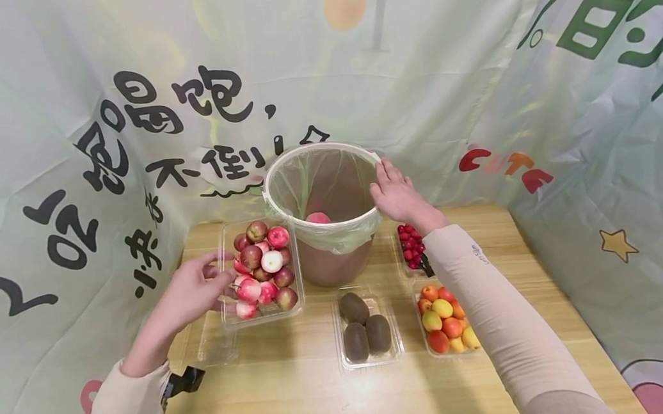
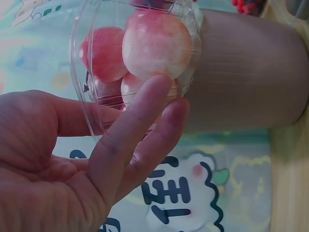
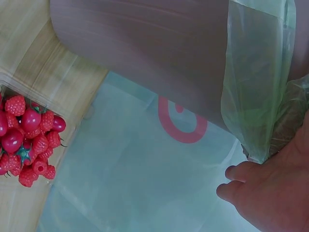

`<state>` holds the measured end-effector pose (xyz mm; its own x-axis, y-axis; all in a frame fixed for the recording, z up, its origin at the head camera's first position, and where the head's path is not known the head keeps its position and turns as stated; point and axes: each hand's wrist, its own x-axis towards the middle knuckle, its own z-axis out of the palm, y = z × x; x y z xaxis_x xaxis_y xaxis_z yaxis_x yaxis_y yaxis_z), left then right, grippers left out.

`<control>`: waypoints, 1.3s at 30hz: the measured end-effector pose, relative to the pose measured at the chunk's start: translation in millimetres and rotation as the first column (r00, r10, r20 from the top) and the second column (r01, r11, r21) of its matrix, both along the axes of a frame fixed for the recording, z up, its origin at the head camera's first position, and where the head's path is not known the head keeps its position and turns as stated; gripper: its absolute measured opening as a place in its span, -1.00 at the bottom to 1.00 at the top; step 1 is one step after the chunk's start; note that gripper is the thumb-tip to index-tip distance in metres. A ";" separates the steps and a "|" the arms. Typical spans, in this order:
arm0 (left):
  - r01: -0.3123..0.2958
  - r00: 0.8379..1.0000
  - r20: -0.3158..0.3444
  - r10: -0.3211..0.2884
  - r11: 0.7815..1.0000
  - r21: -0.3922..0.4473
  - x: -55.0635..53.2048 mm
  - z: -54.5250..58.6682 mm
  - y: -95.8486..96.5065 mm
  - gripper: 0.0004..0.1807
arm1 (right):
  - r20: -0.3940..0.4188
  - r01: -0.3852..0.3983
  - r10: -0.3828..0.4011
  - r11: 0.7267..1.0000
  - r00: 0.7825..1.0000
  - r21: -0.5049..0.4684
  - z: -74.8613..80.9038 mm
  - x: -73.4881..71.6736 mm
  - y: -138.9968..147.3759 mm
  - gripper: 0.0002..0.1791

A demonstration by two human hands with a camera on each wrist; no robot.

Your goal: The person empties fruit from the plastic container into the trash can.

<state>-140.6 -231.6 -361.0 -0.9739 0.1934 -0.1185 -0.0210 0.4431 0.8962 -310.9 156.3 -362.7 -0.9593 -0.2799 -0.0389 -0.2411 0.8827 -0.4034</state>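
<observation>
My left hand [image 1: 201, 286] grips the side of a clear plastic box [image 1: 297, 280], its thumb and fingers at the wall. The box is tilted and raised beside the bin, filled with small round red-and-white and dark red fruits [image 1: 251, 289]. My right hand [image 1: 400, 192] holds the rim of a brown bin [image 1: 335, 264] at its right side. In the right wrist view two curled fingertips show just below the edge of the bin's pale green liner bag [image 3: 256, 82]. A pinkish-red round fruit [image 1: 317, 218] is visible inside the bin.
Three brown kiwis [image 1: 354, 308] sit in a clear box in front of the bin. To the right are boxes of red berries [image 3: 34, 135] and of orange-yellow fruits [image 1: 445, 321], partly behind my right sleeve. An empty clear box [image 1: 217, 346] lies at left. Printed cloth [image 1: 443, 64] surrounds the wooden table [image 1: 380, 402].
</observation>
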 end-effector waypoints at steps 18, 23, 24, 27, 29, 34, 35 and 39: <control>0.003 1.000 0.025 -0.004 0.999 0.041 -64.1 47.1 16.5 -0.42 | -0.003 0.001 -0.001 1.000 1.000 -0.006 -1.0 -0.4 2.2 -0.19; 0.001 0.998 0.062 -0.004 0.999 0.048 -86.2 57.6 26.0 -0.44 | -0.004 0.001 -0.001 1.000 1.000 -0.008 -0.8 -0.9 1.8 -0.19; -0.002 0.998 0.069 -0.001 0.999 0.046 -90.4 59.5 28.1 -0.46 | -0.004 0.002 -0.002 1.000 1.000 -0.009 -0.8 -1.0 1.8 -0.19; -0.010 0.997 0.082 0.008 1.000 0.028 -102.8 64.2 34.9 -0.49 | -0.005 0.004 -0.004 1.000 1.000 -0.011 -0.4 -0.4 1.6 -0.19; -0.025 0.996 0.088 0.024 1.000 0.017 -110.9 66.7 39.6 -0.50 | -0.006 0.003 -0.003 1.000 1.000 -0.014 -0.6 -0.5 1.3 -0.18; -0.048 0.996 0.079 0.048 0.999 -0.004 -130.8 71.9 53.4 -0.55 | 0.001 0.000 0.000 1.000 1.000 -0.011 0.0 0.5 0.7 -0.18; -0.053 0.996 0.074 0.053 0.999 -0.008 -134.2 72.5 56.2 -0.57 | 0.003 0.000 0.000 1.000 1.000 -0.009 0.0 0.6 0.7 -0.18; -0.083 0.995 0.052 0.084 0.996 -0.018 -146.2 72.0 66.0 -0.69 | -0.002 0.001 -0.001 1.000 1.000 -0.008 -0.7 0.5 0.5 -0.18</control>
